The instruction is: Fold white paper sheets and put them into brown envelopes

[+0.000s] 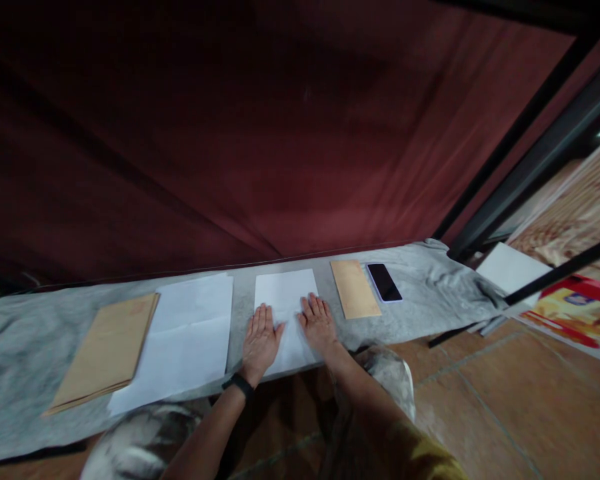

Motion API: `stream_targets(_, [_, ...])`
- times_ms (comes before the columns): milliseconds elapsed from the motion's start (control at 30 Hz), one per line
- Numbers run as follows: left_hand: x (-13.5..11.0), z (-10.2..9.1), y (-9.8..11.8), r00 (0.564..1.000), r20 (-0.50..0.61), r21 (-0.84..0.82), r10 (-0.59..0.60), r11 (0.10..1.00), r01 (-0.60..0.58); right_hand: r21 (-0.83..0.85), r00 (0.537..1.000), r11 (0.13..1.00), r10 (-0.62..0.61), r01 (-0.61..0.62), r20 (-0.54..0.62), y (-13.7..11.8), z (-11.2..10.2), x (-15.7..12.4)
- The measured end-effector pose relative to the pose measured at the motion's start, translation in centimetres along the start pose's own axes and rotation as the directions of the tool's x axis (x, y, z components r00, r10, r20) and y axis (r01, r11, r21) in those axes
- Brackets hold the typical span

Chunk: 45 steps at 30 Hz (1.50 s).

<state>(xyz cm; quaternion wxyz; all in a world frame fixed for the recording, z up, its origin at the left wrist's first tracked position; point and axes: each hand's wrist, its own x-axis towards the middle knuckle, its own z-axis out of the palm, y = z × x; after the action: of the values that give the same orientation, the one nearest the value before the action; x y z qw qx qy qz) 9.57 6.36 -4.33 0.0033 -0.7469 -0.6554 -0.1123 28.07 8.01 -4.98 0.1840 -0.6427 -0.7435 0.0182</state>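
Note:
A sheet of white paper (286, 283) lies in front of me on the grey cloth, with a faint crease across it. My left hand (261, 339) rests flat on its left edge, fingers stretched and thumb out toward the middle. On the right edge my right hand (319, 325) presses down flat, its fingers slightly spread. Neither hand holds anything. To the right of the sheet is a single brown envelope (356, 290). Left of it lie larger white sheets (193, 333), partly under a stack of brown envelopes (105, 347).
A phone (384, 283) with a dark screen lies right of the single envelope. The grey cloth (435, 300) covers a narrow bench against a dark red curtain (300, 167). Black metal bars (520, 140) and a red and yellow box (580, 310) stand at the right.

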Motion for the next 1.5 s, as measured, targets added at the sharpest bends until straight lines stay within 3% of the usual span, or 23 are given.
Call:
stream_targets(133, [-0.2,-0.3,-0.4,0.998,-0.044,0.006,-0.039,0.999,0.04,0.001,1.0,1.0,0.016,-0.016,-0.021,0.4,-0.1,0.0])
stream_targets(200, [0.4,-0.4,0.3,0.998,-0.056,-0.027,-0.003,1.0,0.001,0.003,1.0,1.0,0.01,-0.01,-0.028,0.3,-0.1,0.0])
stream_targets(367, [4.2,-0.1,4.1,0.978,0.005,-0.16,0.208,0.966,-0.204,-0.008,1.0,1.0,0.014,-0.014,-0.003,0.1,-0.3,0.0])
stream_targets(500, [7.2,0.7,5.8,0.966,0.057,-0.172,0.251,0.956,-0.238,-0.028,0.999,1.0,-0.002,0.003,0.042,0.2,-0.4,0.1])
stream_targets(600, [8.4,1.2,4.9,0.974,0.048,-0.127,0.221,0.969,-0.213,-0.025,1.0,1.0,0.014,-0.013,0.018,0.1,-0.2,0.2])
stream_targets(900, [9.2,1.1,-1.0,1.0,-0.018,-0.03,0.025,0.999,-0.025,-0.001,1.0,1.0,0.008,-0.008,-0.025,0.4,0.0,0.0])
stream_targets(1100, [7.2,0.3,-2.0,0.996,-0.064,0.0,-0.066,0.998,0.066,-0.002,1.0,1.0,-0.016,0.016,-0.027,0.8,-0.2,0.0])
stream_targets(1200, [4.4,-0.2,-1.1,0.995,-0.1,-0.027,0.004,1.0,-0.007,-0.001,0.999,1.0,-0.016,0.016,-0.041,0.8,-0.2,0.0])
stream_targets(1333, [0.6,-0.7,0.2,0.99,-0.001,-0.056,0.14,0.989,-0.14,0.003,0.999,1.0,-0.019,0.019,-0.041,0.8,-0.1,-0.1])
stream_targets(1500, [-0.7,-1.0,0.7,0.988,0.051,-0.044,0.143,0.989,-0.141,0.005,0.999,1.0,-0.006,0.006,-0.032,0.7,-0.6,0.0])
